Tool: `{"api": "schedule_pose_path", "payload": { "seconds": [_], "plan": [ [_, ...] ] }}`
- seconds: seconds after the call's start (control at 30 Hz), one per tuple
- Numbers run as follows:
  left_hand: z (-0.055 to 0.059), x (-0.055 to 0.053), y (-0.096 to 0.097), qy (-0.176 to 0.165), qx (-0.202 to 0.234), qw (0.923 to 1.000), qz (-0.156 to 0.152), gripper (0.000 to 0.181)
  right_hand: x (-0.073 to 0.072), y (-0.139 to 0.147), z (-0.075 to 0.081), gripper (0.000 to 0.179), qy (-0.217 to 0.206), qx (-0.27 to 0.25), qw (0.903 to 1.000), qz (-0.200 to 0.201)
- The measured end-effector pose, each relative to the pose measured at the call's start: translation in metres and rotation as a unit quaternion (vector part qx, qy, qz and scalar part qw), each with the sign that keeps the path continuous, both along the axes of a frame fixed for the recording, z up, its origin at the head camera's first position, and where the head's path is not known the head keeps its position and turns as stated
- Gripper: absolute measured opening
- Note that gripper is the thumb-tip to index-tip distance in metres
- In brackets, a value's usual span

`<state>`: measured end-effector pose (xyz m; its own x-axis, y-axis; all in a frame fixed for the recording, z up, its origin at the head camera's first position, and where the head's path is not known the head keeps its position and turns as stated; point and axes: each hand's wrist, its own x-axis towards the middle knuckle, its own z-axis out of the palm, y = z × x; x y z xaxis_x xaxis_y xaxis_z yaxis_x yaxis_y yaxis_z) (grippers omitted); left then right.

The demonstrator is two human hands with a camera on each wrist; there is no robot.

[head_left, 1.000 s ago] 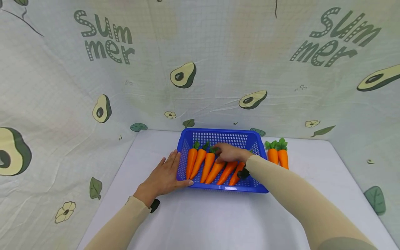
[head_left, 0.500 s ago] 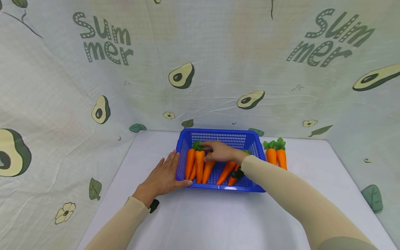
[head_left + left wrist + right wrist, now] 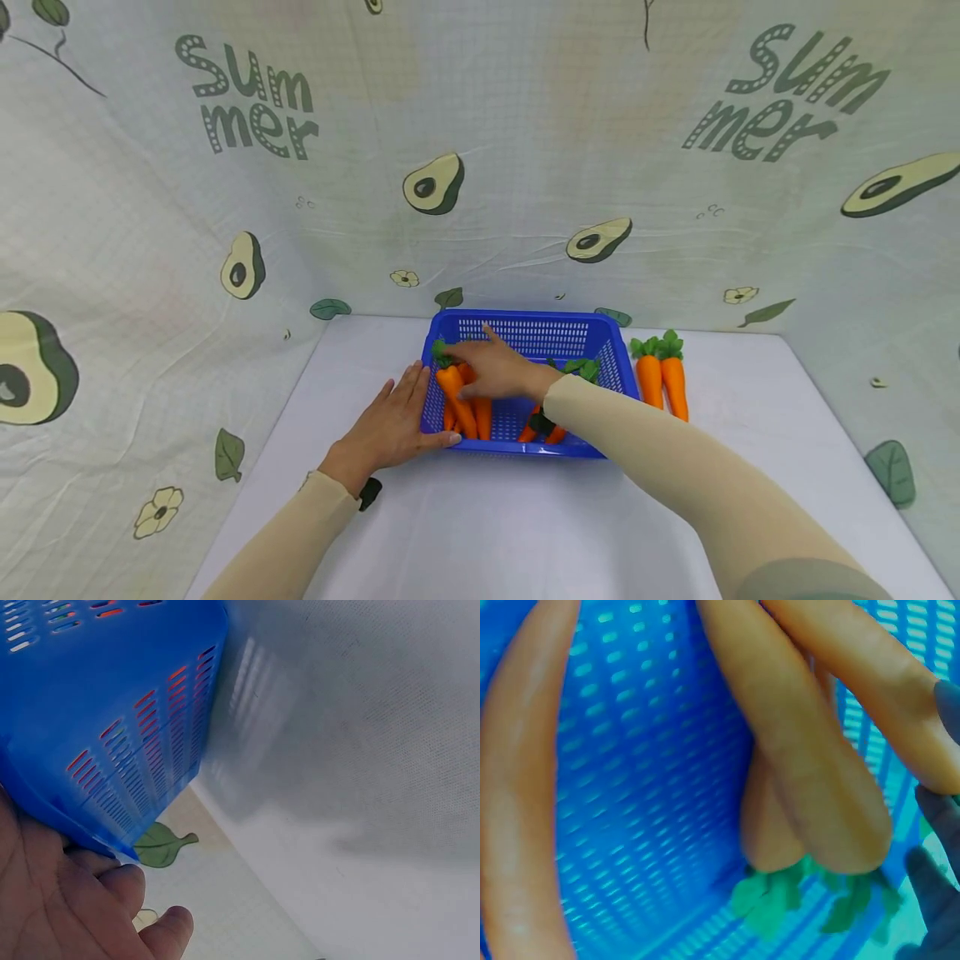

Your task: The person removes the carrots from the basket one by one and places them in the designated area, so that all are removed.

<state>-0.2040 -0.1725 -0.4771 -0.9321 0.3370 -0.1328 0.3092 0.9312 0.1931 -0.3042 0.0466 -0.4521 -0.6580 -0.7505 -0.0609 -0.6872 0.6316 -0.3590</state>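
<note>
In the head view, my right hand (image 3: pixel 498 367) reaches into the left part of a blue plastic basket (image 3: pixel 525 315). Its thumb and fingers pinch the upper end of an orange carrot (image 3: pixel 457 400) with a green leafy top, which lies slanted over other carrots by the left wall. The right wrist view has that carrot (image 3: pixel 877 675) at the right, with dark fingertips (image 3: pixel 934 881) at its thick end. My left hand (image 3: pixel 386 429) rests along the basket's left side, fingers straight, thumb on the front rim. From the left wrist, the palm (image 3: pixel 60 900) lies against the rim.
More carrots (image 3: pixel 530 425) lie in the basket's right half, partly hidden by my right forearm and its black wrist camera (image 3: pixel 542 423). Two carrots (image 3: pixel 650 382) lie side by side on the white table (image 3: pixel 480 517), right of the basket. A printed cloth (image 3: pixel 517 108) hangs behind.
My right hand has moved left inside the basket, and carrots that lay spread out now bunch and overlap at the left wall. My left hand has stayed at the basket's side.
</note>
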Motion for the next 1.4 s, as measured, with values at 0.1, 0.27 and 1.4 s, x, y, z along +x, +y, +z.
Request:
{"api": "schedule_pose_path", "payload": {
  "seconds": [0.1,0.27,1.4],
  "plan": [
    [0.0,0.0,0.0,0.004,0.002,1.0,-0.005,0.13,0.005,-0.008,0.001,0.073,0.017,0.024,0.9995,0.01],
    [0.001,0.0,0.0,0.007,-0.001,0.9999,-0.008,0.129,0.011,-0.013,0.0,0.074,-0.072,-0.014,0.9973,-0.006],
    [0.003,0.003,0.001,0.011,-0.016,0.9998,-0.005,0.128,0.0,0.024,0.007,0.071,-0.239,-0.152,0.9544,-0.095]
  ]
}}
